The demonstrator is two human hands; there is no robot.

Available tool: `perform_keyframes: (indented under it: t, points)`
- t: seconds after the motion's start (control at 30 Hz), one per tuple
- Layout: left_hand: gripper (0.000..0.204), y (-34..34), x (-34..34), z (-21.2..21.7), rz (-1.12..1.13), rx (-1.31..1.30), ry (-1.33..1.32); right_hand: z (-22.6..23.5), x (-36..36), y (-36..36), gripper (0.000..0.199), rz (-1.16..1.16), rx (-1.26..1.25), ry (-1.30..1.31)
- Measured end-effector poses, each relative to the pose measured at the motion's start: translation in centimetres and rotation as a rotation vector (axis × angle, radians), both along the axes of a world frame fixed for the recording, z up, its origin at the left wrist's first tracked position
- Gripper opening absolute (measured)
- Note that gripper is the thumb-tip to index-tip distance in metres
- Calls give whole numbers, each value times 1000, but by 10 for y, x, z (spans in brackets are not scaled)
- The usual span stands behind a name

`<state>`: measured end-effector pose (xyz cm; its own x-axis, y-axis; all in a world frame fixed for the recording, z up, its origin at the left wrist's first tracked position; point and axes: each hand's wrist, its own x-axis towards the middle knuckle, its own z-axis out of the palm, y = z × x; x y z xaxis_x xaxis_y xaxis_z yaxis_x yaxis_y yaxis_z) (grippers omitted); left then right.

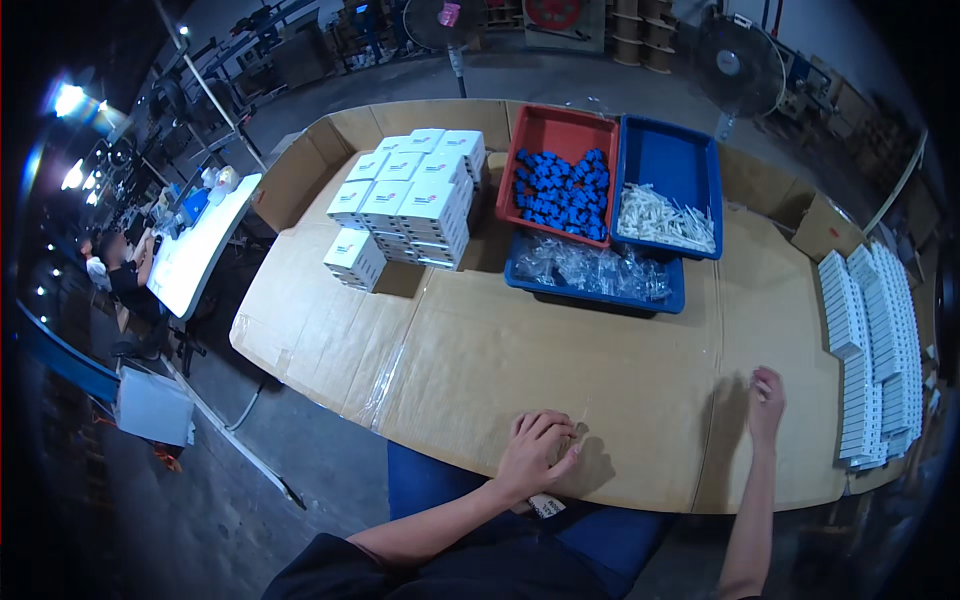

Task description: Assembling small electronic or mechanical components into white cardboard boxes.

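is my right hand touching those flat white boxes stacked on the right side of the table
Apart. The head view shows the right hand resting on the bare cardboard table top, with a clear strip of cardboard between its fingers and the flat white boxes.

Left hand (537, 452) hides something small (unidentifiable).

Just one head view, looking steeply down from above the left hand (535, 452) and right hand (767, 398), fairly close, probably facing across the cardboard-covered table (560, 360).
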<state>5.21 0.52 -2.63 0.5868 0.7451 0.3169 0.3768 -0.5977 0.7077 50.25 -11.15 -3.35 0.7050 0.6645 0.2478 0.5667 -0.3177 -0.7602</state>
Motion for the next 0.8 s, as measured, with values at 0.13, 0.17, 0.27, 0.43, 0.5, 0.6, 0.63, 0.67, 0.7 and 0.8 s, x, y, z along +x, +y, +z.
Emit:
perform_keyframes:
  t: [0.13,0.17,0.27,0.43,0.5,0.6,0.63,0.67,0.7,0.8]
  points:
    - [23,2,-5,-1,-33,-8,-51,60,-109,45,21,319,-92,94]
    - [22,3,-6,-1,-48,-9,-83,77,-131,58,26,442,-220,109]
    - [21,3,-17,-6,-67,-162,-135,118,-188,103,33,684,-480,93]
    - [16,4,-24,-20,-68,-160,-347,161,-252,207,41,986,-620,-91]
    - [16,6,-27,-18,-101,-200,-384,188,-279,259,38,997,-487,-208]
    - [17,11,-31,-21,-151,-245,-448,217,-321,346,33,959,-239,-372]
    - [18,12,-31,-17,-196,-293,-419,223,-322,379,34,957,-203,-402]
    - [19,13,-33,-18,-229,-344,-384,223,-327,418,35,967,-164,-423]
    - [20,12,-33,-26,-213,-335,-400,223,-334,454,35,964,-148,-400]
    - [19,17,-35,-29,-190,-412,-451,218,-354,546,40,875,-174,-539]
